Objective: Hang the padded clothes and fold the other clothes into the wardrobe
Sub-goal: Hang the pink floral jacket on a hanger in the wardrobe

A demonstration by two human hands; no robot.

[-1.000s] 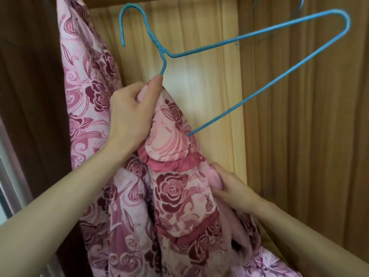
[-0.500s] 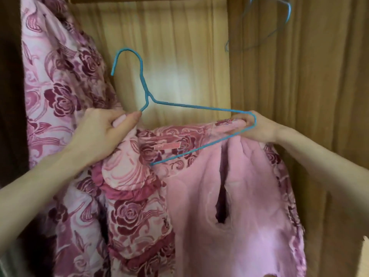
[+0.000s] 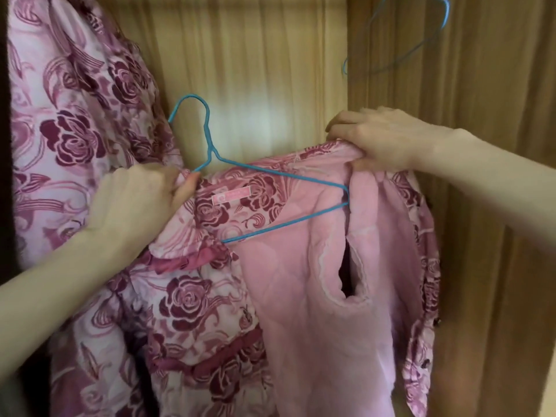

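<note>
Padded jacket [image 3: 216, 296], rose-printed outside and lined in plain pink, filled the centre and lower part of the frame, held up in front of the open wardrobe [image 3: 270, 55]. A blue wire hanger [image 3: 279, 176] was partly threaded into it: the right end of the wire disappeared under the pink lining near mid-frame, while the hook and neck stood free above the collar, left of centre. A small pink label [image 3: 231, 195] showed just under the upper wire.

The left hand [image 3: 135, 203] pinched the collar fabric together with the hanger's neck, fingers curled round both. The right hand [image 3: 379, 139], at the right of the frame, gripped the shoulder seam and drew it up and outward, so the garment hung between the two grips with the hanger closer to the left one.

Judged risk: the left end of the wire appeared not yet seated in a sleeve, so releasing either grip could let the heavy quilting slide off or tip the hanger. The thin wire might also bend under the weight, or snag the slit in the lining.

A second garment in the same print [image 3: 75, 130] hung at the upper left. A spare blue hanger [image 3: 445, 13] hung at the upper right, against the wood panel.
</note>
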